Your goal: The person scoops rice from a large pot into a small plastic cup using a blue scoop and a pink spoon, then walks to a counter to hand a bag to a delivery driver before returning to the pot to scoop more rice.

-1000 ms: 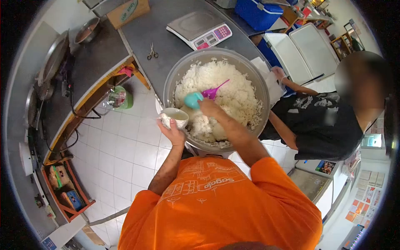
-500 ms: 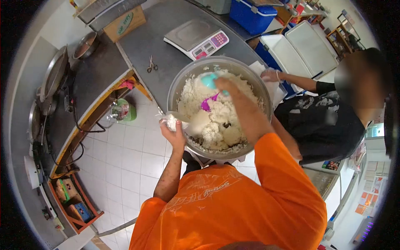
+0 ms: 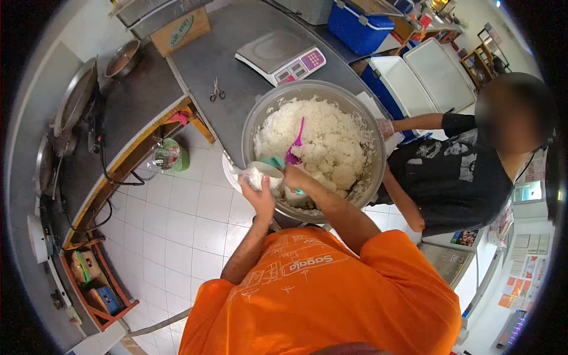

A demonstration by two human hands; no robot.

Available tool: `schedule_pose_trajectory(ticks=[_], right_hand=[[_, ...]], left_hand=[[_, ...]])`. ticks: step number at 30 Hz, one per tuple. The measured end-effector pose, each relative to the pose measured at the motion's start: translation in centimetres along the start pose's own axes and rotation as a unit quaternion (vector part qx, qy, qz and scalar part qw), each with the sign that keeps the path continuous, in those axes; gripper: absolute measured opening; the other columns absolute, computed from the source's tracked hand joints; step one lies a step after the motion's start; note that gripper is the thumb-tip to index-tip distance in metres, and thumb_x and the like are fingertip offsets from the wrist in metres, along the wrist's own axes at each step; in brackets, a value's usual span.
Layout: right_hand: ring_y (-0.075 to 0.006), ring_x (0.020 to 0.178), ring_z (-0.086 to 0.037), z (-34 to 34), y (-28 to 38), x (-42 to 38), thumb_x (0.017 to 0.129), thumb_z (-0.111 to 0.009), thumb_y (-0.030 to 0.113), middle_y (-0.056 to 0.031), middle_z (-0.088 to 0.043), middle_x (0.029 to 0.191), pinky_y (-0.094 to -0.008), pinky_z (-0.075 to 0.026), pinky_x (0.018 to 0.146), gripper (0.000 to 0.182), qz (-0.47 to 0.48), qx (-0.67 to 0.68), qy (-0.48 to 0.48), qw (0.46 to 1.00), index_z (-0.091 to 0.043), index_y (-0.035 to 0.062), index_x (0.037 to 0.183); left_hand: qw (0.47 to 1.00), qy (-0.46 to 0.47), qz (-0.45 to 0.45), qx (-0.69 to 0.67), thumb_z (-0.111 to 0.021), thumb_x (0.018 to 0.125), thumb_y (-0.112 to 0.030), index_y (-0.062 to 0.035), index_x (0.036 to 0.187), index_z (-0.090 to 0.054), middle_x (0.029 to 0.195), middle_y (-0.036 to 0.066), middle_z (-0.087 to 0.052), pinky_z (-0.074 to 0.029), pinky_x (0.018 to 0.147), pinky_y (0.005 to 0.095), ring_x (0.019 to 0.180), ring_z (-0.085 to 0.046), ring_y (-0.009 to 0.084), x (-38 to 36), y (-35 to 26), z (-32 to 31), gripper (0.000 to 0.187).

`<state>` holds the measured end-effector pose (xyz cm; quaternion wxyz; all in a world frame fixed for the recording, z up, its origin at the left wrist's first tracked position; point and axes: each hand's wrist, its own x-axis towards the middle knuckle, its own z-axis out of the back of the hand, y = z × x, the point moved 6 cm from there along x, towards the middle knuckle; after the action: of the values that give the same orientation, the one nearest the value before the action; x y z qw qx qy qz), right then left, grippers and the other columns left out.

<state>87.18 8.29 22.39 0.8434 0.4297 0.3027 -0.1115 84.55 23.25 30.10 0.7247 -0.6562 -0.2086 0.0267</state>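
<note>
A large grey metal pot (image 3: 251, 115) full of white rice (image 3: 331, 127) stands at the table's edge in front of me. My left hand (image 3: 258, 194) is wrapped around a see-through plastic bag (image 3: 251, 176) with rice in it, at the pot's near left rim. A pale round opening, perhaps a funnel or cup, shows at the bag's mouth. Gripped in my right hand (image 3: 299, 179) is a teal scoop (image 3: 273, 161), close against that opening. Its far part is partly hidden by my fingers. A purple spoon (image 3: 294, 148) stands tilted in the rice.
A digital scale (image 3: 284, 56) and scissors (image 3: 217, 90) lie on the dark table beyond the pot. To the right stands a co-worker (image 3: 449, 171), a gloved hand near the pot's rim. An open blue-and-white cooler (image 3: 402, 83) is behind. A green bin (image 3: 171, 155) sits on the floor.
My right hand has come from over the far side of the rice back toward me, bringing the teal scoop to the bag. My left hand has shifted slightly right and nearer to me.
</note>
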Motion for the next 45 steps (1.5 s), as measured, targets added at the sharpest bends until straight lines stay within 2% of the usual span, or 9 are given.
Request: schedule_pose_trajectory(ticks=[3, 11, 16, 30, 33, 35, 37, 40, 45], right_hand=[[-0.023, 0.042, -0.053, 4.1, 1.3, -2.4, 0.094, -0.037, 0.041, -0.0117, -0.053, 0.053, -0.0365, -0.043, 0.045, 0.049, 0.003, -0.146, 0.19, 0.971, -0.056, -0.0024, 0.08], [-0.0271, 0.055, -0.061, 24.9, -5.5, 4.7, 0.097, -0.025, 0.039, -0.0185, -0.06, 0.062, -0.0429, -0.05, 0.067, 0.06, 0.048, -0.193, -0.414, 0.888, -0.058, -0.0084, 0.082], [-0.0276, 0.056, -0.06, 20.5, -8.9, 5.5, 0.097, -0.027, 0.041, -0.019, -0.059, 0.061, -0.0399, -0.05, 0.067, 0.055, -0.099, -0.14, -0.057, 0.984, -0.053, -0.008, 0.096], [-0.0361, 0.086, -0.061, 14.0, -7.4, -6.6, 0.094, -0.035, 0.037, -0.023, -0.061, 0.099, -0.0464, -0.047, 0.076, 0.046, -0.134, -0.281, -0.197, 0.929, -0.049, -0.0011, 0.116], [-0.0361, 0.09, -0.06, 14.4, -5.9, -3.3, 0.094, -0.034, 0.038, -0.0221, -0.061, 0.099, -0.047, -0.047, 0.077, 0.047, -0.001, -0.382, -0.08, 0.921, -0.053, -0.0009, 0.112], [-0.0358, 0.094, -0.059, 17.3, -3.1, -3.7, 0.094, -0.034, 0.038, -0.0215, -0.061, 0.101, -0.0465, -0.047, 0.08, 0.046, -0.148, -0.333, -0.026, 0.931, -0.057, -0.0001, 0.107], [-0.0363, 0.096, -0.059, 21.4, -2.0, -2.3, 0.094, -0.036, 0.038, -0.0218, -0.06, 0.106, -0.0463, -0.046, 0.085, 0.045, -0.066, -0.373, -0.217, 0.9, -0.06, 0.0009, 0.105], [-0.0374, 0.093, -0.059, 25.2, -2.7, 1.9, 0.092, -0.037, 0.045, -0.0232, -0.062, 0.096, -0.0475, -0.046, 0.081, 0.057, -0.072, -0.344, -0.152, 0.924, -0.065, -0.0033, 0.086], [-0.0318, 0.118, -0.047, 22.0, -0.2, 2.9, 0.091, -0.043, 0.034, -0.0135, -0.05, 0.128, -0.0489, -0.039, 0.094, 0.04, -0.146, -0.637, 0.044, 0.756, -0.058, 0.0066, 0.116]], left_hand=[[0.998, 0.058, -0.023, 0.011, -0.055, 0.085, -0.012, 0.0069, 0.119, -0.039, 0.112, 0.017, -0.047, -0.035, 0.092, 0.0353, 0.103, -0.045, 0.0247, -2.1, -0.1, -0.3, 0.042], [0.999, 0.046, 0.006, -0.027, -0.057, 0.084, -0.015, 0.0073, 0.12, -0.038, 0.113, 0.017, -0.047, -0.036, 0.092, 0.0352, 0.102, -0.047, 0.0227, 2.3, 1.8, 0.0, 0.047], [0.997, 0.062, -0.037, 0.019, -0.06, 0.08, -0.014, 0.0075, 0.115, -0.041, 0.105, 0.017, -0.05, -0.036, 0.09, 0.0369, 0.099, -0.048, 0.0259, 3.0, -0.5, -0.9, 0.045], [0.997, 0.001, -0.007, -0.079, -0.053, 0.084, -0.018, 0.0021, 0.125, -0.037, 0.121, 0.016, -0.043, -0.031, 0.098, 0.037, 0.113, -0.041, 0.0249, -0.4, 1.4, 4.4, 0.048], [0.997, -0.011, 0.032, -0.071, -0.053, 0.086, -0.022, 0.001, 0.129, -0.035, 0.125, 0.014, -0.041, -0.03, 0.1, 0.0372, 0.117, -0.039, 0.0249, -1.8, 1.5, 7.9, 0.052], [0.999, -0.017, 0.043, -0.016, -0.053, 0.088, -0.024, 0.0008, 0.13, -0.034, 0.126, 0.014, -0.041, -0.03, 0.1, 0.0371, 0.116, -0.04, 0.0245, -2.8, 2.2, 10.0, 0.053], [0.994, -0.068, 0.083, -0.014, -0.05, 0.089, -0.02, 0.0031, 0.131, -0.033, 0.127, 0.015, -0.041, -0.032, 0.098, 0.035, 0.115, -0.042, 0.0229, -4.4, 4.6, 12.6, 0.051], [0.991, -0.076, 0.113, 0.019, -0.049, 0.09, -0.018, 0.0048, 0.131, -0.031, 0.127, 0.016, -0.041, -0.033, 0.099, 0.0346, 0.115, -0.042, 0.0228, -5.1, 3.9, 14.8, 0.051], [0.979, -0.116, 0.165, 0.015, -0.048, 0.091, -0.018, 0.0072, 0.135, -0.023, 0.131, 0.018, -0.037, -0.032, 0.1, 0.0351, 0.117, -0.041, 0.0241, -7.2, 4.2, 16.1, 0.057]])
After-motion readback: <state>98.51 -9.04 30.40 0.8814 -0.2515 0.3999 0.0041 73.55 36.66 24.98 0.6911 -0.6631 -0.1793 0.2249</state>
